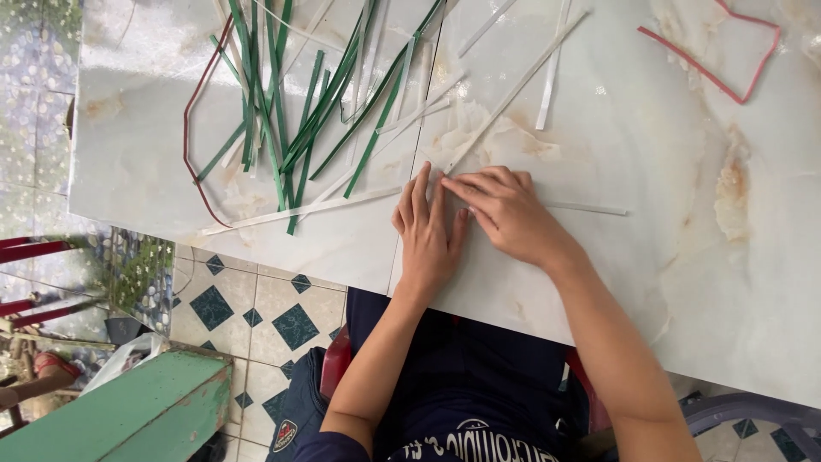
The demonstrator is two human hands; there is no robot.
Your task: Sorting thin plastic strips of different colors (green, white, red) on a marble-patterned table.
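Both hands rest flat on a glossy white marble-look table (650, 257). My left hand (426, 235) presses down with fingers together, its tips at the crossing of two white strips. My right hand (505, 210) lies beside it, fingers pointing left over the same spot and overlapping the left fingertips. One long white strip (299, 210) runs left to right under the hands and comes out at the right. Another white strip (513, 94) runs diagonally up and right from the fingertips. Neither hand is closed around a strip.
A loose pile of green strips (299, 111) with some white ones lies at the upper left, ringed by a dark red strip (190, 145). A pink-red strip (727, 60) loops at the upper right. Below the table's edge are a tiled floor (256, 316) and a green bench (128, 411).
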